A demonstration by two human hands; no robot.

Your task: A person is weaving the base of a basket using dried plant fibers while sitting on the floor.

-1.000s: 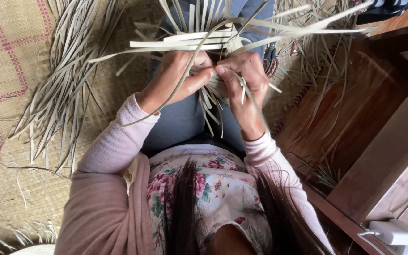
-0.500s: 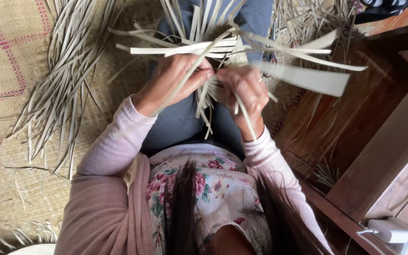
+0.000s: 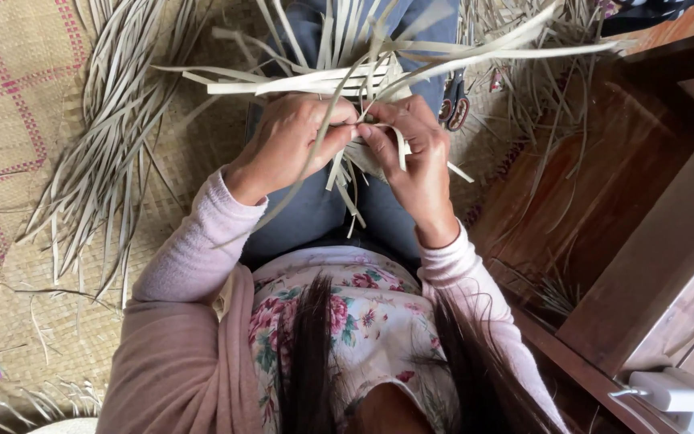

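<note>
My left hand and my right hand meet over my lap, fingertips touching, both pinching pale dried leaf strips of a small woven piece. Loose strip ends fan out upward and to both sides of the weave, and a few short ends hang down between my hands. One long strip curves from my left fingers down toward my left sleeve. My legs in blue trousers lie beneath the work.
A pile of loose dried strips lies on the woven floor mat at my left. More strips are scattered at the upper right. Dark wooden furniture stands at my right, with a white plug near the lower right corner.
The long strips on the right have swung upward and the wide strip at right is gone from view. My hands have drawn closer together at the weave's lower edge.
</note>
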